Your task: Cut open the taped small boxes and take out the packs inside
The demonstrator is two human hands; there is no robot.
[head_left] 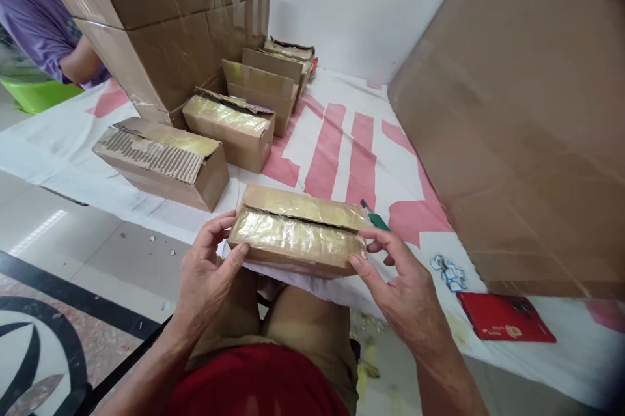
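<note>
Taped box [297, 234] gripped at both ends by left hand [205, 276] & right hand [398, 289]; 4 more boxes [163, 159] behind.

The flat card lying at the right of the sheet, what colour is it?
Red: the flat card shows best in the head view.

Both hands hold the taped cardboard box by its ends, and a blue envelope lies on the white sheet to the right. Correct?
Not quite. The head view shows the left hand and right hand holding the taped box by its ends, but the envelope on the white sheet is red, not blue.
</note>
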